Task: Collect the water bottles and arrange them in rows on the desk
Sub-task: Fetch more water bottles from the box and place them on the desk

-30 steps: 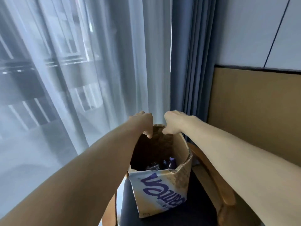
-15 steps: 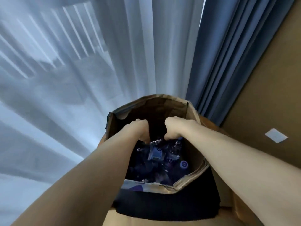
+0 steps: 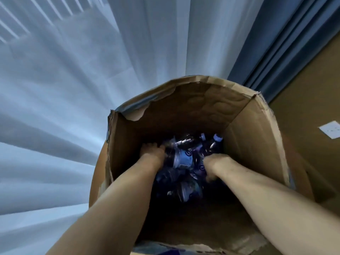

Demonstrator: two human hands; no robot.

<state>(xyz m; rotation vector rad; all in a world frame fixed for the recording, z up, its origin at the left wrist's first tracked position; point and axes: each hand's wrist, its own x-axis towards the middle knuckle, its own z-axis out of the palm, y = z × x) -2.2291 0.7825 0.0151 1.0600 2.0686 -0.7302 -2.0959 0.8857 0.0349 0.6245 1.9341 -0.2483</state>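
Observation:
Several clear water bottles (image 3: 184, 160) with blue-and-white labels and pale caps lie piled at the bottom of a tall, torn cardboard box (image 3: 257, 129). Both my arms reach deep into the box. My left hand (image 3: 152, 153) lies on the left side of the pile, its knuckles up and its fingertips hidden among the bottles. My right hand (image 3: 216, 165) is on the right side of the pile, with its fingers and thumb curled round a bottle. The lower bottles are lost in shadow.
Sheer white curtains (image 3: 73, 89) hang behind and left of the box, and a dark blue drape (image 3: 287, 48) hangs at the upper right. A tan wall panel (image 3: 316, 92) with a white socket plate (image 3: 330, 129) stands on the right.
My view has tipped down and closed in over the box. Both hands have gone from the box's top edge down into the pile of bottles.

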